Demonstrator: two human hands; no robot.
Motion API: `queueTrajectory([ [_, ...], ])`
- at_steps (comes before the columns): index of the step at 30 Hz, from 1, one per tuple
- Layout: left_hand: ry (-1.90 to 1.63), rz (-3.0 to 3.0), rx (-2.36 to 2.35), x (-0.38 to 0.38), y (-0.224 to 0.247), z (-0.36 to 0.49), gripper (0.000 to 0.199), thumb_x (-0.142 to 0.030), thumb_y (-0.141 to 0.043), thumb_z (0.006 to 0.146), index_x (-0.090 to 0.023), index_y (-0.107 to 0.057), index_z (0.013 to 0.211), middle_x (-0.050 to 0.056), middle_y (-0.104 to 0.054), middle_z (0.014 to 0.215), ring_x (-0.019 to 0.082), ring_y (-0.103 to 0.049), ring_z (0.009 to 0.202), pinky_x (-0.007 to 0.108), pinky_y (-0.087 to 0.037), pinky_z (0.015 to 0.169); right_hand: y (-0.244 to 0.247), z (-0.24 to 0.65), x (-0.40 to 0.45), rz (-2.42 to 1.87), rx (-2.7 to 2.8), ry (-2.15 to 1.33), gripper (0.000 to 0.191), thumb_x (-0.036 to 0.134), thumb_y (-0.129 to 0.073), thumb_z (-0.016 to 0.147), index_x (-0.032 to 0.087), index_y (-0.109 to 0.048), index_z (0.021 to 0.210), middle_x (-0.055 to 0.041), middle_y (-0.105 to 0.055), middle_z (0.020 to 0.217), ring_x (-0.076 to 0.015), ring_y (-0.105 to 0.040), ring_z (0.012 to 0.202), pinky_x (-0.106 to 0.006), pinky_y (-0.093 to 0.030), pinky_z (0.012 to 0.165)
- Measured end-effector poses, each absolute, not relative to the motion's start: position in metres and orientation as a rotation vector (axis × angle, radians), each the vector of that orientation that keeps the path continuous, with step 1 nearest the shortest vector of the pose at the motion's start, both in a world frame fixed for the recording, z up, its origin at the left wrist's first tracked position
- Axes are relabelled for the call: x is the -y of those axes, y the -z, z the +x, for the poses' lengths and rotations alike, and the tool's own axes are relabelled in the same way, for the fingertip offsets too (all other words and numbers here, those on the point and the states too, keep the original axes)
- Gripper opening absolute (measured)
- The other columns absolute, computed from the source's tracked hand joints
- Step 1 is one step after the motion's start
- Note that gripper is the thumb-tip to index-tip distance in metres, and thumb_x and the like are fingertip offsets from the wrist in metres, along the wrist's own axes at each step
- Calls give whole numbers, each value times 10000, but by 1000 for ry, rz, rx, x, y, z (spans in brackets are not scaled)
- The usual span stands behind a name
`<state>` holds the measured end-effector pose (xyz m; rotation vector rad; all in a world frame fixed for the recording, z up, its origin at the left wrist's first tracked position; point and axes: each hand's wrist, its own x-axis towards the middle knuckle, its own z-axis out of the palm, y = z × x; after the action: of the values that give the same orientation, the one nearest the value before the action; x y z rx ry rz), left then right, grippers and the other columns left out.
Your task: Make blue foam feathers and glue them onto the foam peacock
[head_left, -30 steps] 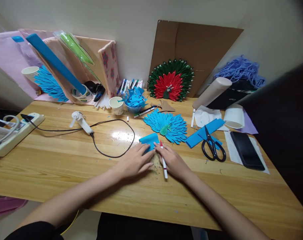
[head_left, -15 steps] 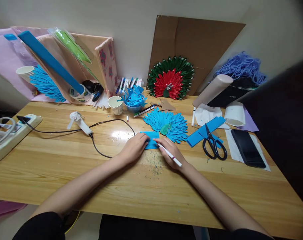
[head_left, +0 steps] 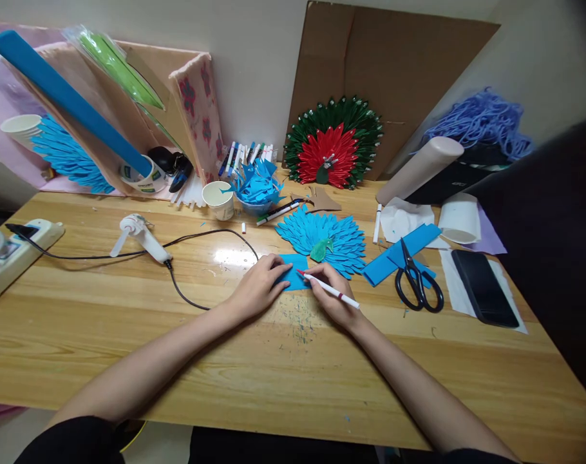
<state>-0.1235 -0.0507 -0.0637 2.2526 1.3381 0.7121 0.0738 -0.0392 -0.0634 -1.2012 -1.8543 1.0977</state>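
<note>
On the wooden table lies a small blue foam sheet [head_left: 295, 274]. My left hand [head_left: 259, 283] rests on the sheet's left part, thumb and fingers apart and pressing it flat. My right hand [head_left: 336, 298] is closed around a white felt-tip pen [head_left: 339, 294] with a red tip. That tip is at the sheet, near its right side; whether it touches cannot be made out. Just behind the sheet is a blue feathered peacock craft [head_left: 344, 241] with a green body. Black-handled scissors [head_left: 413, 283] lie to the right, partly over folded blue strips [head_left: 389, 267].
A white glue gun [head_left: 145, 238] and its black cord lie left. Behind stand a paper cup [head_left: 218, 201], a bowl of blue cuttings [head_left: 258, 190] and a red-green peacock craft [head_left: 329, 151] against cardboard [head_left: 394, 71]. A phone [head_left: 486, 290] lies far right.
My left thumb and fingers have spread wider on the blue sheet. The pen in my right hand has tilted flatter, its tip still at the sheet. The camera view has shifted slightly.
</note>
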Motion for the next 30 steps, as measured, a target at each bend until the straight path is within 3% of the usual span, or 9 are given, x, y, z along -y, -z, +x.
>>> queueTrajectory([
  [5,-740,2278,-1307,48,63,-126,340,-185,-459,838,-190,-483,1178,95,-503,1104,199,-480,1023,369,-434,866,62,76,40,-1175,1870,-1111,220,277,-426,861,204,-495,1056,-72,-616,985,-188,-598,890,-342,-466,797],
  [11,-656,2329,-1669,72,52,-114,272,-212,-354,883,-147,-532,1079,107,-567,1044,205,-533,938,359,-460,797,59,70,56,-1201,1933,-1083,257,282,-421,866,211,-462,1110,-83,-600,1033,-197,-588,946,-349,-460,826],
  [17,-448,2464,-1651,87,57,-108,461,-360,-360,882,-72,-421,1237,167,-460,1285,250,-422,1181,402,-343,990,57,70,58,-1181,1913,-1099,256,272,-412,874,204,-444,1119,-83,-606,1040,-178,-592,961,-331,-472,831],
  [22,-427,2502,-1470,61,60,-127,401,-309,-369,887,-191,-405,1269,85,-408,1352,219,-318,1270,442,-258,1040,58,87,47,-912,2336,-945,278,208,-426,860,222,-494,1129,-62,-637,1057,-181,-581,1014,-363,-457,887],
  [26,-570,2494,-1531,56,50,-134,432,-318,-443,853,-154,-412,1251,133,-391,1350,246,-337,1248,448,-296,1012,56,91,55,-781,2525,-806,295,186,-438,857,231,-507,1141,-81,-587,1171,-198,-539,1094,-395,-457,912],
  [30,-665,2390,-1655,78,42,-130,384,-276,-367,883,-139,-421,1237,137,-496,1235,233,-449,1137,418,-367,957,58,80,73,-865,2502,-747,340,184,-462,844,203,-473,1184,-127,-564,1185,-243,-510,1124,-460,-450,916],
])
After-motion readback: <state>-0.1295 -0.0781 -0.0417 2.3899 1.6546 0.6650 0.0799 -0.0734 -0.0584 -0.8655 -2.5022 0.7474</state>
